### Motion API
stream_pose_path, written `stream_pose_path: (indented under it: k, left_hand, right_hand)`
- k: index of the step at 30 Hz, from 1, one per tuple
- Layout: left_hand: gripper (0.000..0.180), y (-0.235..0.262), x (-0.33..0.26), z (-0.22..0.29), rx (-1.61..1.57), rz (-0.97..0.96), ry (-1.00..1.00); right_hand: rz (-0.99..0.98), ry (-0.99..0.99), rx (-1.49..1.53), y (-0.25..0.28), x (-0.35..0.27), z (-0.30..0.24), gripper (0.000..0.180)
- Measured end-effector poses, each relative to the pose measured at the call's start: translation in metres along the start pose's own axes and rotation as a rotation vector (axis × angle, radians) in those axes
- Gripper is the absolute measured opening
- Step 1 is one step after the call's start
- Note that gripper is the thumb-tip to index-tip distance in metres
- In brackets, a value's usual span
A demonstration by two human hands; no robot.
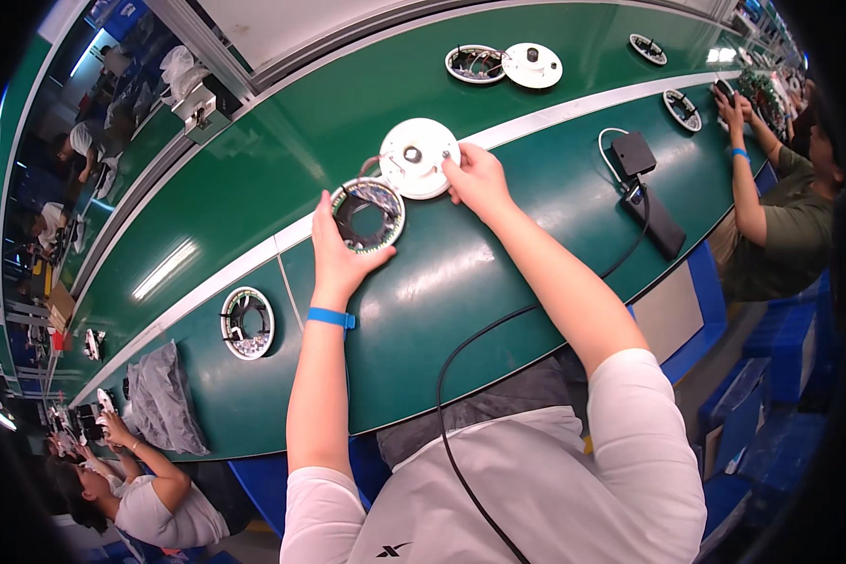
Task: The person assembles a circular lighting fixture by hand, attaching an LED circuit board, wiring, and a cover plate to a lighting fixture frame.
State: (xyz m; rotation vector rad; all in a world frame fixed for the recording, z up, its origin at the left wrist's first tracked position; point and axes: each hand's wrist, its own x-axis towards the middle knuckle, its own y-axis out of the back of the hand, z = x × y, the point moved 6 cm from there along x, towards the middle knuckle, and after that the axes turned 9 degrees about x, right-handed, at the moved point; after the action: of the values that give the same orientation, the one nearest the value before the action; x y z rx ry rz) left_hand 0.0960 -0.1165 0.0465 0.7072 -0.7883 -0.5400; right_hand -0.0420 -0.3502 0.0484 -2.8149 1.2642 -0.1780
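Note:
My left hand (334,254) grips a round white ring housing (397,228), its thumb on the near right rim and its fingers along the left side. Dark parts and a strip of green show inside the ring. My right hand (479,180) pinches the right edge of a white round disc (409,179) with a dark central piece. The disc is just beyond the ring, close against its far edge, and brown wires (370,167) run between them on the left. Both parts are over the green bench. A blue band (327,317) circles my left wrist.
A similar ring (247,323) lies left on the bench (479,301). Farther off sit an open ring with its disc (533,66) and more rings (682,110). Right are a black box (634,153) and a cabled black device (656,221). Grey cloth (164,399) lies left; co-workers sit both sides.

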Motion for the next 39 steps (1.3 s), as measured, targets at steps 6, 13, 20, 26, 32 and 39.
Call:
stream_pose_path:
  k: [6, 13, 20, 26, 32, 39]
  left_hand:
    - [0.144, -0.009, 0.058, -0.026, -0.095, 0.153, 0.174]
    - [0.13, -0.018, 0.106, -0.045, -0.01, 0.221, 0.238]
    - [0.116, -0.021, 0.102, -0.058, 0.111, 0.3, 0.244]
    - [0.108, -0.011, 0.025, -0.037, 0.163, 0.189, 0.254]
    - [0.091, 0.025, -0.104, 0.018, -0.003, 0.066, 0.215]
    - [0.1, 0.084, -0.198, -0.009, 0.063, 0.242, 0.31]
  right_hand:
    - [0.054, 0.21, 0.095, -0.029, 0.065, 0.002, 0.03]
    - [0.141, 0.337, -0.132, -0.033, 0.106, 0.007, 0.029]
    - [0.239, 0.404, -0.425, -0.045, 0.109, -0.008, 0.038]
    - [0.33, 0.498, -0.359, -0.04, 0.111, 0.005, 0.038]
    - [0.231, 0.505, -0.319, -0.033, 0.108, 0.002, 0.021]
    - [0.034, 0.485, -0.323, -0.039, 0.076, 0.003, 0.016]
